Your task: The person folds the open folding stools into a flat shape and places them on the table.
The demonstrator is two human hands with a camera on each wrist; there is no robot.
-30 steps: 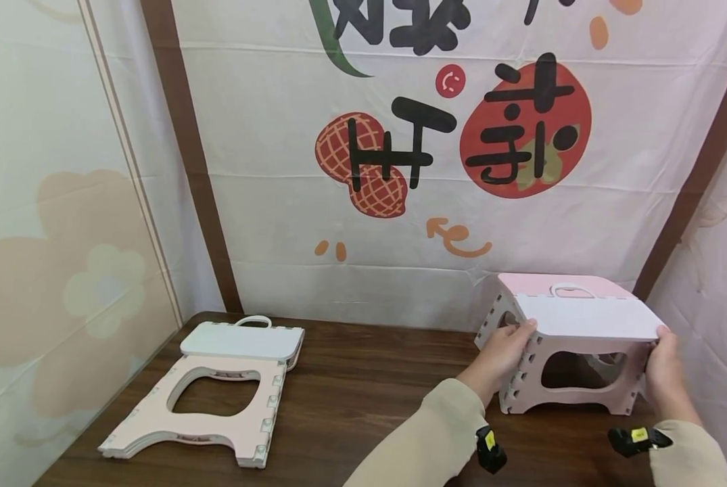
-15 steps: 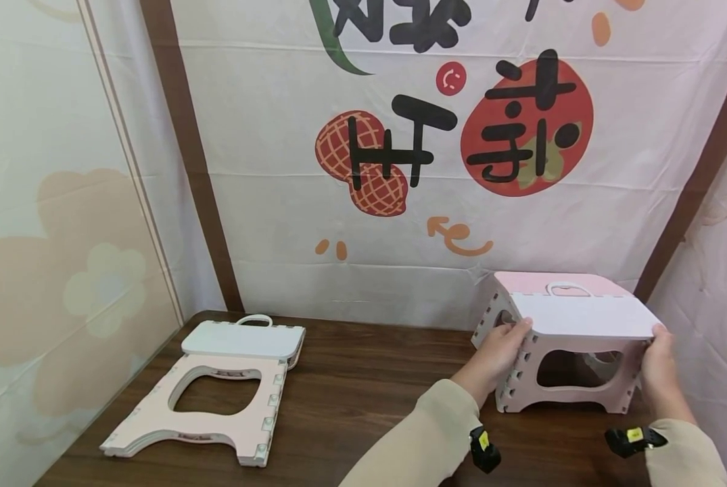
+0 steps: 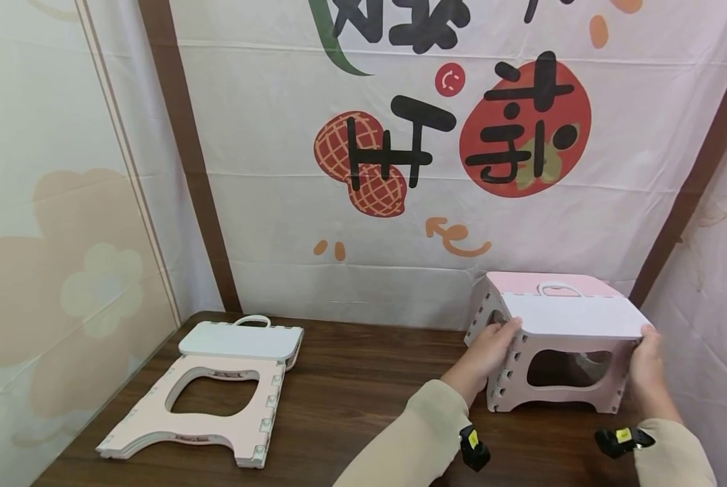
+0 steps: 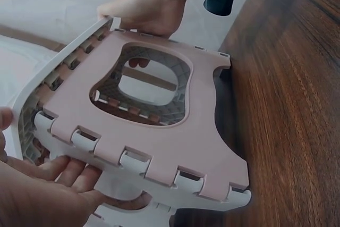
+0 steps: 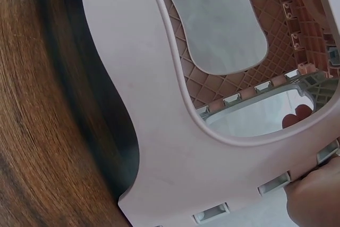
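An unfolded folding stool [image 3: 573, 316], pink and white with a white loop handle, stands on its legs at the right of the table. My left hand [image 3: 487, 355] grips its left side, thumb at the seat's front corner. In the left wrist view, the fingers of that hand [image 4: 58, 190] lie against the hinged side panel. On the opposite side my right hand [image 3: 646, 365] holds the seat's right corner. The right wrist view shows only part of this hand [image 5: 316, 198], beside the pink leg panel [image 5: 154, 163]. Fingertips show through the leg opening.
A second folding stool [image 3: 238, 339], folded flat with its white handle at the back, lies at the table's left. The brown wooden table [image 3: 369, 399] meets a printed fabric wall [image 3: 278, 203] behind. Another fabric wall [image 3: 710, 297] is close to the right hand.
Both hands have shifted slightly left together with the unfolded stool, still gripping its sides. The folded stool has stayed where it was.
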